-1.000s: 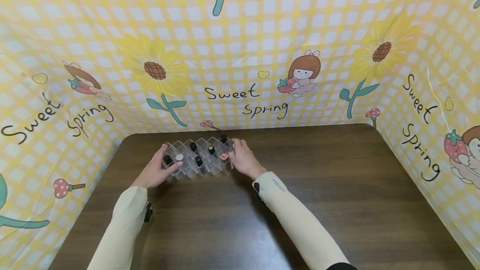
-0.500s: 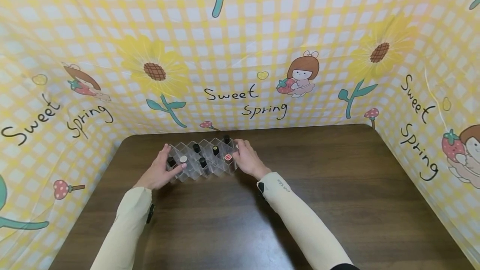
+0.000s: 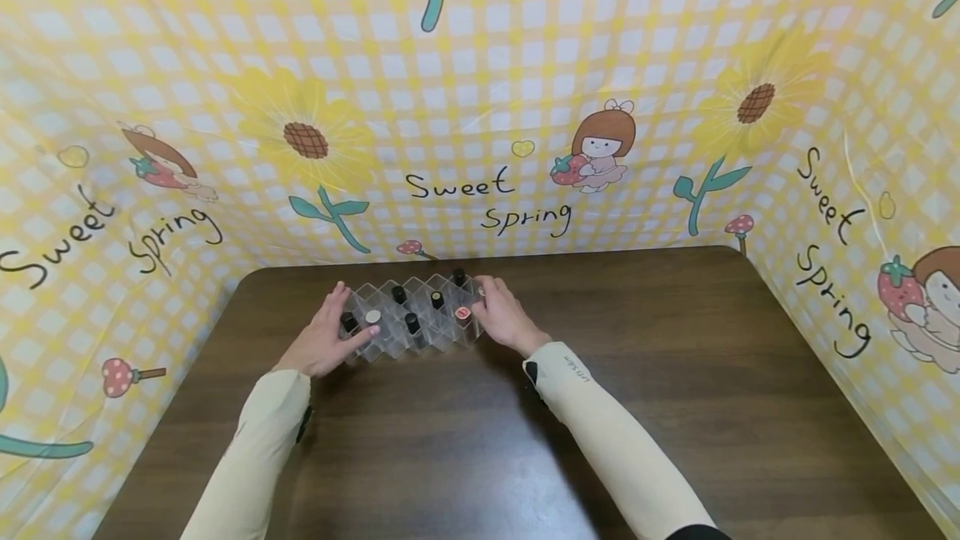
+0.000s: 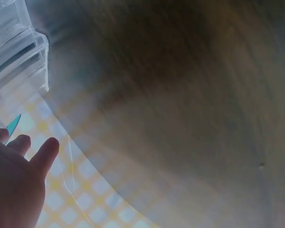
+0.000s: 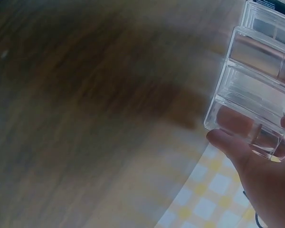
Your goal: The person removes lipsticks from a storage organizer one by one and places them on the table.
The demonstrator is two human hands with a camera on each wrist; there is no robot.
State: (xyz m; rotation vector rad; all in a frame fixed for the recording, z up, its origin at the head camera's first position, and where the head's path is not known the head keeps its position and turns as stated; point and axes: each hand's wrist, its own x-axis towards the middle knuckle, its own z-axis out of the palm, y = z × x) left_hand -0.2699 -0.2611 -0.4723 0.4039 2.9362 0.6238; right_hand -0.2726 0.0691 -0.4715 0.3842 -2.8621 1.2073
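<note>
A clear zigzag-edged acrylic organizer [image 3: 390,343] stands near the back of the table, with several small capped tubes, possibly lipsticks, upright in its slots. Most caps are black, like the black-capped tube [image 3: 412,323]; there is also a white cap [image 3: 373,317] and a red-and-white top [image 3: 462,313]. My left hand [image 3: 324,342] holds the organizer's left end, thumb along the front and fingers toward the back. At the right end, my right hand [image 3: 504,319] grips it between thumb and fingers. In the right wrist view, the right thumb [image 5: 228,142] lies against the clear wall.
The dark wooden table [image 3: 675,373] extends in front and to the right of the organizer. A yellow checked cloth [image 3: 465,107] with printed flowers and lettering rises behind the table and along both sides.
Both hands and the organizer have shifted a little to the right together. The hold at each end looks the same.
</note>
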